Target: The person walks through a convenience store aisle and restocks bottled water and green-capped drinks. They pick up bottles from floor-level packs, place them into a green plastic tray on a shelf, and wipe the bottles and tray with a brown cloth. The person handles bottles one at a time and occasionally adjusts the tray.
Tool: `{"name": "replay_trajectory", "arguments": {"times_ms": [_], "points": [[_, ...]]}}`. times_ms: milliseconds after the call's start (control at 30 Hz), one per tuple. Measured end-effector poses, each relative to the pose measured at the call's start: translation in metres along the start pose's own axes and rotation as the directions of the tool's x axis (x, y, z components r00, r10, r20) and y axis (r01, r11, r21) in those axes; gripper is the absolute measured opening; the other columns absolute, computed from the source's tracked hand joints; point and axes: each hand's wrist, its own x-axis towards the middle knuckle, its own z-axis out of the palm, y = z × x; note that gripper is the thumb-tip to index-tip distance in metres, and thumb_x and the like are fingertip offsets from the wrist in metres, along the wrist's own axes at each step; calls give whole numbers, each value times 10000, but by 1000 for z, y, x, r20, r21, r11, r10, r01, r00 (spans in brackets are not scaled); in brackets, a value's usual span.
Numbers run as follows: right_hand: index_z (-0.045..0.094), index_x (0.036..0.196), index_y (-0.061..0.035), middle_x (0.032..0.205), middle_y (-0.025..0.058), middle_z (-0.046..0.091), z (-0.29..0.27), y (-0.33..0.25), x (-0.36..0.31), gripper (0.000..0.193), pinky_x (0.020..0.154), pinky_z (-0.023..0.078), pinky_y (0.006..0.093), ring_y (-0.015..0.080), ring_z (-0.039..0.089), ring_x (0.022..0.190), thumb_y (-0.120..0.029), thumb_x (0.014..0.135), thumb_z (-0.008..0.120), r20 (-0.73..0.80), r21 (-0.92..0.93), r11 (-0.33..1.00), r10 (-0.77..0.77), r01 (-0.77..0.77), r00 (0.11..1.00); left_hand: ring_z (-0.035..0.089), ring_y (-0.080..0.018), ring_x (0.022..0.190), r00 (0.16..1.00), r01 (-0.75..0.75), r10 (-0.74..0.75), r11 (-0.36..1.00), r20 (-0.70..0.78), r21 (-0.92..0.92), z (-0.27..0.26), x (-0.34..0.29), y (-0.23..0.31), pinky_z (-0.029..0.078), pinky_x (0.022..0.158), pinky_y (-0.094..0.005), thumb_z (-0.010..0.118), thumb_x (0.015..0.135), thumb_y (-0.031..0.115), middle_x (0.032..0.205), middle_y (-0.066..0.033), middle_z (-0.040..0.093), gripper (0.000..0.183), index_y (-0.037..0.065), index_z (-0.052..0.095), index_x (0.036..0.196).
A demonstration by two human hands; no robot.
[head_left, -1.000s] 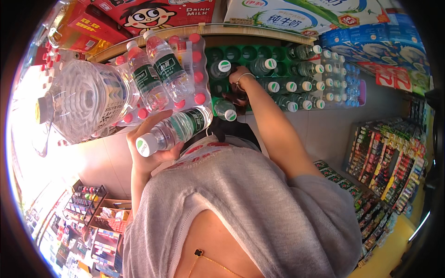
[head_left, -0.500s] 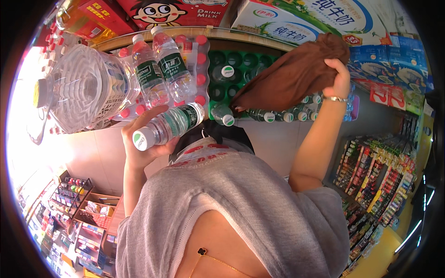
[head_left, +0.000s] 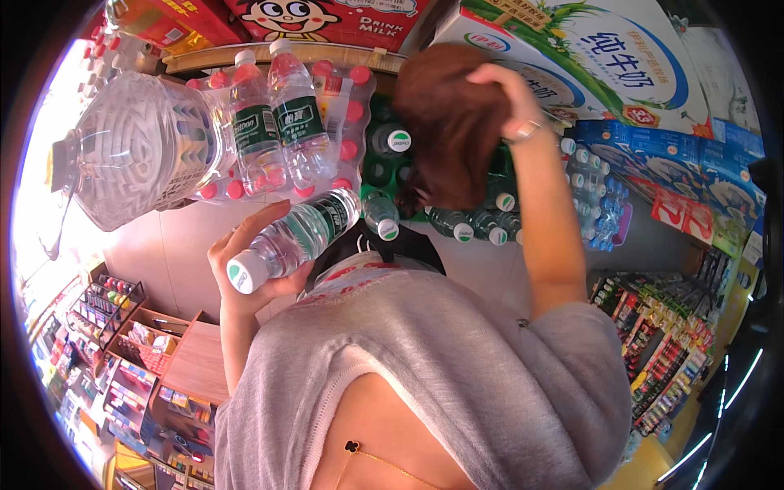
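Observation:
My left hand (head_left: 224, 260) is wrapped round a clear water bottle (head_left: 296, 241) with a green label, tilted so its white cap points toward me. A bunched brown cloth (head_left: 451, 122) hangs from my right hand (head_left: 516, 102), whose fingers grip its upper right side. Beneath the cloth, a green crate (head_left: 380, 173) of bottle sockets is partly hidden. Several white-capped bottles stand in it, among them one (head_left: 381, 214) close to the held bottle's base. Two red-capped bottles (head_left: 256, 131) with green labels lie on a shrink-wrapped pack to the left.
A large clear water jug (head_left: 147, 143) lies at the left. Along the back are a red drink carton (head_left: 327, 23) and a green-and-white milk carton (head_left: 604, 57). More bottles (head_left: 592, 192) and blue packs (head_left: 645, 151) are at the right. A goods rack (head_left: 661, 343) stands lower right.
My right hand has moved left with the brown cloth, which now bunches and hangs more upright over the crate. My left hand keeps the bottle and has shifted slightly toward me.

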Motion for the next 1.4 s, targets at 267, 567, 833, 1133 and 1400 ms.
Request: {"name": "replay_trajectory", "arguments": {"times_ms": [267,567,833,1133,1400], "points": [[663,933,23,993,137,688,-90,-73,-226,235,905,501,345,212,644,956,-161,854,539,-212,-187,571,-818,800,534,705,-175,739,999,35,-35,999,-38,-21,-3,2,-3,545,696,-299,820,539,282,846,-95,718,592,48,709,1071],[631,1051,58,1070,170,668,-86,-134,-275,362,939,485,369,247,624,1026,-184,785,598,-214,-302,284,-950,910,226,705,-169,735,996,-37,36,999,-86,-5,3,13,10,542,692,-290,820,534,258,847,-85,719,579,44,709,1060],[603,1157,89,1138,200,650,-45,-128,-207,526,969,471,391,277,606,1089,-205,723,651,-4,-459,458,-858,761,514,720,-186,761,995,-36,40,999,-96,36,9,7,15,547,699,-297,819,512,238,870,-98,726,581,53,712,1053],[636,1246,-143,1217,136,648,-110,53,49,483,902,514,407,339,626,1068,-178,767,689,365,-907,-303,-214,293,906,720,-199,775,995,-25,34,995,-97,94,13,-2,22,549,716,-304,820,511,237,911,-99,729,584,55,714,1055],[558,1290,-125,1455,117,470,-129,60,95,564,927,499,424,355,576,1150,-159,750,720,571,-668,-565,26,483,820,721,-209,778,997,18,-8,992,-82,121,19,-11,28,554,730,-304,818,515,237,945,-96,734,581,58,707,1057]]}}
